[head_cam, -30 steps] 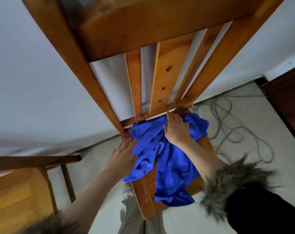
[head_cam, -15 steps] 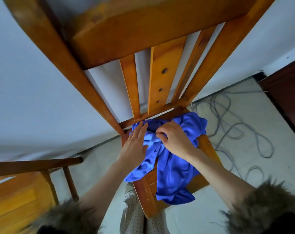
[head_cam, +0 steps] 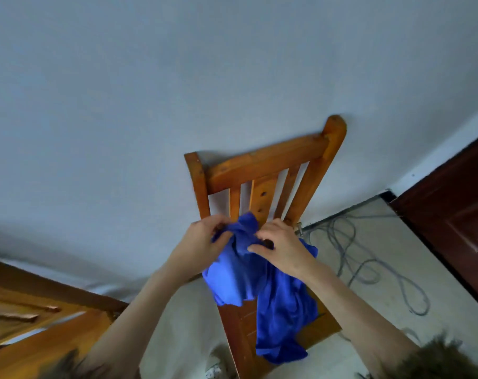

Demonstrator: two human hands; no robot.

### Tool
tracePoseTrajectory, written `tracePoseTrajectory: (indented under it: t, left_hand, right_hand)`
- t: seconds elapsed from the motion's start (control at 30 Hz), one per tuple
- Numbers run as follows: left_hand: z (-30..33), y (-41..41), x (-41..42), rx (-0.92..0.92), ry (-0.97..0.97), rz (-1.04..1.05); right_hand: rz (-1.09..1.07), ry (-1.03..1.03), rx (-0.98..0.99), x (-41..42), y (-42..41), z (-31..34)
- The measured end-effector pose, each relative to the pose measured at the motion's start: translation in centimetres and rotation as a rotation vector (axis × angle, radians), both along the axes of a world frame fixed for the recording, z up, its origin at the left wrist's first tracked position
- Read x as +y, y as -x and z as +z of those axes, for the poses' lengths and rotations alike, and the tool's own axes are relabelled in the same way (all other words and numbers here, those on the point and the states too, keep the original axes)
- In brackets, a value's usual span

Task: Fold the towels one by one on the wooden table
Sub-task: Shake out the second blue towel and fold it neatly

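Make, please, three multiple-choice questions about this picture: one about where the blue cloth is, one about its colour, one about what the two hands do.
1. Where does the towel lie?
A. on the seat of the wooden chair
B. on the floor beside the cables
C. over the top rail of the chair

2. What colour is the towel?
A. white
B. blue
C. red

3. What are the hands doing?
A. both hang open away from the cloth
B. only the right hand touches it
C. both grip the upper part of the cloth

Answers:
1 A: the cloth is heaped on the seat, with one end hanging over its front edge.
2 B: all of the fabric is one vivid blue.
3 C: the left hand and the right hand each have fingers curled into the bunched fabric in front of the chair's back slats.
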State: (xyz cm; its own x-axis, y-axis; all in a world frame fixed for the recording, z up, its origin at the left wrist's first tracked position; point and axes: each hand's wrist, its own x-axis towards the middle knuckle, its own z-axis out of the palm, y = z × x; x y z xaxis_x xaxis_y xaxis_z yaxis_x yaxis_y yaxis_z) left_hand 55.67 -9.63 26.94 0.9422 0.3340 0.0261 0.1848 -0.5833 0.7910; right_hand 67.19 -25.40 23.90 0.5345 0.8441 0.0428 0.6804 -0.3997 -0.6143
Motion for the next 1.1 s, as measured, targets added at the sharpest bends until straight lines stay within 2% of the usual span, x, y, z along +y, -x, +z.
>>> tracePoseTrajectory:
  t: [0.17,0.33,0.6,0.77,0.97,1.03,1.1]
  left_hand:
    - [9.3,2.8,1.0,-0.147,-0.065,0.098]
    - [16.9,7.6,0.8,-0.244,-0.209,0.277]
    - [23.5,20.0,0.2,-0.262,-0.329,0.609]
    - [25.4,30.7,-0.2,-0.188,-0.397,0.790]
    - [25.3,46.0,-1.1,0.236,-0.395,0.950]
    - [24.9,50.6,-2.3,0.226,-0.327,0.962]
    - [24.5,54.4,-3.4,0.111,-0.237,0.996]
  right_hand:
    - [-0.007,0.038,0.014,1.4,0.4,5.5]
    - [-0.113,-0.185,0.062,2.5,2.1,12.2]
    - [0.037,-0.310,-0.048,4.7,8.8,22.1]
    - [0.206,-0.381,-0.011,8.5,17.3,27.0]
    - [0.550,-0.365,0.042,12.5,32.2,30.5]
    - [0.688,-0.329,0.017,13.6,38.4,30.9]
    - [0.806,-0.291,-0.001,14.5,44.9,31.1]
